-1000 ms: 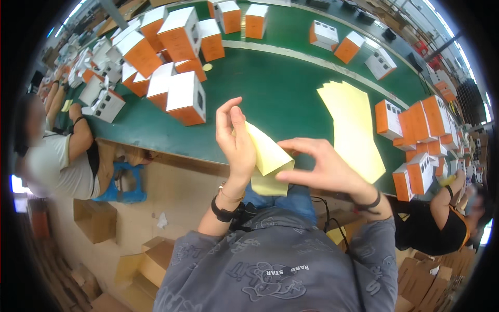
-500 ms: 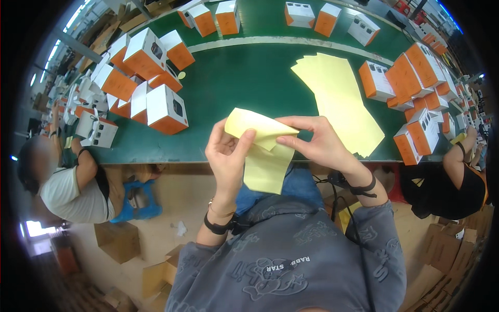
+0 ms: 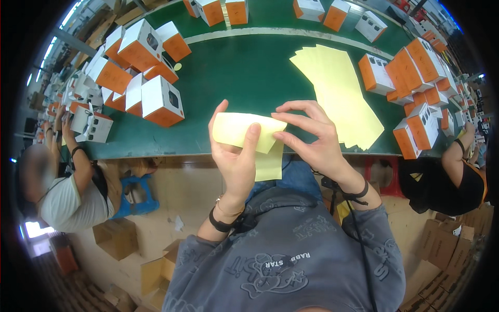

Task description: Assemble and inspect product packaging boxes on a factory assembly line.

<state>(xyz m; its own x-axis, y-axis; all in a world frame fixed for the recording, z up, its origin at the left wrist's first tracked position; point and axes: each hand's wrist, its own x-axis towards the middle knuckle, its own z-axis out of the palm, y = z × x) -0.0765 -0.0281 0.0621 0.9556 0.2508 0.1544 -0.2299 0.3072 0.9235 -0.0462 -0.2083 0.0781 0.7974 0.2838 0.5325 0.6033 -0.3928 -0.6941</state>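
Observation:
A yellow paper sheet [image 3: 241, 130] is held up over the near edge of the table, its upper part bent over and its lower end hanging down. My left hand [image 3: 236, 161] grips it, thumb pressed on the front and fingers behind. At the sheet's right corner, my right hand [image 3: 317, 132] has thumb and fingertips closed on the edge. Beyond my right hand, a fanned stack of yellow sheets [image 3: 340, 93] lies on the green table [image 3: 234, 67].
White and orange boxes are piled at the left [image 3: 161, 101] and at the right [image 3: 408, 75], with several more along the far side. A person in a light top [image 3: 78, 197] works at the left, and another person's arm [image 3: 460, 161] shows at the right. Cardboard cartons [image 3: 117, 239] stand on the floor.
My right hand's fingers have shifted at the corner, the index finger now raised higher. The sheet's top has turned into a flatter, wider fold, and its hanging end has risen slightly.

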